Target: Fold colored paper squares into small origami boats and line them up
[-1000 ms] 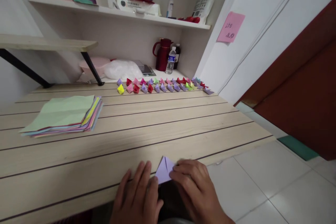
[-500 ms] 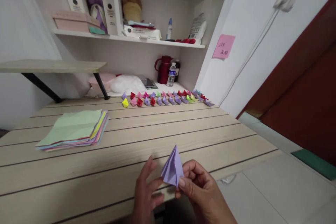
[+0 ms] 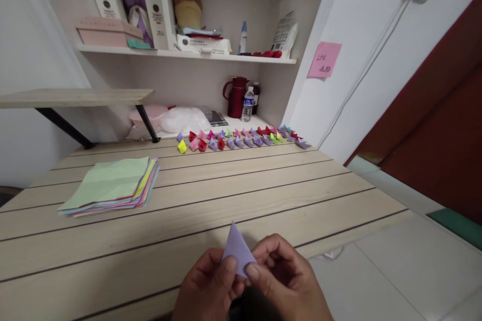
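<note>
A folded piece of purple paper (image 3: 238, 247), pointed at the top, is held up over the table's front edge. My left hand (image 3: 211, 281) pinches its lower left side, thumb on the face towards me. At the lower right corner my right hand (image 3: 284, 276) grips it between thumb and fingers. The fingertips behind the paper are partly hidden. Its flat face is towards me, so I cannot see the folds at the back.
A stack of coloured paper squares (image 3: 109, 185) lies on the left of the slatted wooden table (image 3: 211, 185). Several small folded paper boats (image 3: 230, 143) line the far edge. Behind them stand a dark red jug (image 3: 237, 98) and a water bottle (image 3: 247, 104). A raised wooden shelf (image 3: 75, 97) is at left.
My left hand has closed from open fingers onto the paper. The purple paper has turned from showing its open folds to a flat face, and sits slightly lower and further left.
</note>
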`<state>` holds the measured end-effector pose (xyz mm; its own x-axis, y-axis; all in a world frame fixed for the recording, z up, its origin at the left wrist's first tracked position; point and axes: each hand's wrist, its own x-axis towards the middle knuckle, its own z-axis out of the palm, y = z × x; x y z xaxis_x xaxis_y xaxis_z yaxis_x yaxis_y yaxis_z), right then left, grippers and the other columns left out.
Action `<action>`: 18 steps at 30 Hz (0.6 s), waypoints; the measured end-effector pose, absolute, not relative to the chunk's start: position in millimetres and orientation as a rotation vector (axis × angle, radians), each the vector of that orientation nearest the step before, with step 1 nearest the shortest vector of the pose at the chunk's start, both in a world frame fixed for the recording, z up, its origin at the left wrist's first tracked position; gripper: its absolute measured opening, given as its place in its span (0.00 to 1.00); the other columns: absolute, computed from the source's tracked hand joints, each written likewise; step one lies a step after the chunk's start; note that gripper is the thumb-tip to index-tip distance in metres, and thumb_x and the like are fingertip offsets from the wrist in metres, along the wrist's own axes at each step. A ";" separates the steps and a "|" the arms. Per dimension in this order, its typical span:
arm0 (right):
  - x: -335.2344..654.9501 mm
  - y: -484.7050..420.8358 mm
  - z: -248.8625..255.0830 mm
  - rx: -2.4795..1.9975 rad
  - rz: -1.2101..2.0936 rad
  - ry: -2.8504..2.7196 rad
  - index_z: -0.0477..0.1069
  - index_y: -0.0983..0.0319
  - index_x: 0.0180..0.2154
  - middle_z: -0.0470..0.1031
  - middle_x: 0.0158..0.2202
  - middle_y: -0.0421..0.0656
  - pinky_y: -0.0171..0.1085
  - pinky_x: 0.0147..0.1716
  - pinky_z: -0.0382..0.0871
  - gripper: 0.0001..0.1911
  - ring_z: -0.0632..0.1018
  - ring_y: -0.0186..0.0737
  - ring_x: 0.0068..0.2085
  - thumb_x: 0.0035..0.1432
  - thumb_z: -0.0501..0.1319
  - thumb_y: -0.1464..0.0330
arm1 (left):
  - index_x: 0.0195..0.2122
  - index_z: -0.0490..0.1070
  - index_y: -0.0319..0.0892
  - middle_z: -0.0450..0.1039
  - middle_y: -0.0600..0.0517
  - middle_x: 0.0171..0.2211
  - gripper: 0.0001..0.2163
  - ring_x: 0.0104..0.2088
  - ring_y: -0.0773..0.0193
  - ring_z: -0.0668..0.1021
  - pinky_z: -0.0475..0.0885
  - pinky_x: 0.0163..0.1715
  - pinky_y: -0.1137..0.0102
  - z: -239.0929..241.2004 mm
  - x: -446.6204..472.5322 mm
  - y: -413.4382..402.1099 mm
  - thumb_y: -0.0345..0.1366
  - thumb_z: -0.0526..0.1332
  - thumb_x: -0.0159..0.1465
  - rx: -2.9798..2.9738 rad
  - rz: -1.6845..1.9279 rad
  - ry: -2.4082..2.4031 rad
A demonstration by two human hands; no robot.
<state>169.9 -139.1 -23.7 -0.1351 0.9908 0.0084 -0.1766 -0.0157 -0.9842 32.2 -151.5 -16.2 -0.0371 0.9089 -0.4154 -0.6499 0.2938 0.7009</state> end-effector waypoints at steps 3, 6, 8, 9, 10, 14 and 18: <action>179.9 -136.8 -13.4 -1.032 1.313 -1.203 0.74 0.60 0.34 0.71 0.25 0.40 0.33 0.29 0.65 0.18 0.72 0.35 0.28 0.59 0.63 0.51 | 0.23 0.76 0.41 0.72 0.55 0.20 0.17 0.23 0.72 0.72 0.68 0.29 0.75 -23.1 31.2 -148.6 0.43 0.79 0.39 0.274 1.242 0.913; 187.7 -127.8 -1.5 -0.962 1.417 -1.207 0.73 0.58 0.41 0.69 0.28 0.38 0.32 0.28 0.66 0.16 0.71 0.33 0.28 0.62 0.62 0.53 | 0.24 0.76 0.41 0.73 0.55 0.22 0.16 0.25 0.70 0.73 0.69 0.34 0.72 -27.7 30.1 -146.1 0.42 0.78 0.43 0.256 1.218 0.802; 188.1 -121.2 4.2 -0.877 1.570 -1.217 0.71 0.57 0.47 0.67 0.33 0.38 0.31 0.25 0.66 0.18 0.72 0.32 0.28 0.60 0.65 0.55 | 0.24 0.76 0.41 0.73 0.55 0.22 0.14 0.27 0.68 0.75 0.70 0.35 0.71 -28.8 29.7 -144.7 0.42 0.77 0.45 0.273 1.210 0.719; 187.0 -118.7 6.3 -0.829 1.643 -1.227 0.70 0.56 0.49 0.67 0.34 0.38 0.30 0.23 0.65 0.19 0.72 0.31 0.28 0.60 0.65 0.55 | 0.24 0.76 0.41 0.73 0.54 0.22 0.13 0.27 0.68 0.75 0.70 0.34 0.71 -29.2 29.5 -144.1 0.42 0.76 0.48 0.296 1.205 0.673; 185.4 -116.9 7.9 -0.783 1.707 -1.238 0.69 0.56 0.50 0.66 0.35 0.38 0.29 0.22 0.64 0.20 0.71 0.30 0.27 0.60 0.65 0.55 | 0.25 0.77 0.41 0.74 0.54 0.23 0.12 0.27 0.68 0.76 0.69 0.34 0.72 -29.6 29.3 -143.7 0.42 0.75 0.51 0.328 1.200 0.630; 178.4 -115.6 11.1 -0.649 1.863 -1.266 0.69 0.57 0.51 0.67 0.36 0.38 0.28 0.21 0.64 0.22 0.72 0.29 0.26 0.59 0.65 0.54 | 0.34 0.79 0.41 0.76 0.52 0.27 0.12 0.28 0.67 0.77 0.70 0.33 0.71 -34.0 28.7 -142.8 0.45 0.69 0.58 0.461 1.157 0.541; 176.9 -115.8 12.2 -0.594 1.958 -1.282 0.69 0.58 0.51 0.68 0.33 0.37 0.28 0.23 0.65 0.25 0.73 0.30 0.26 0.55 0.70 0.58 | 0.40 0.79 0.43 0.77 0.50 0.31 0.12 0.29 0.65 0.77 0.71 0.33 0.69 -40.6 27.6 -142.1 0.44 0.66 0.61 0.530 1.136 0.471</action>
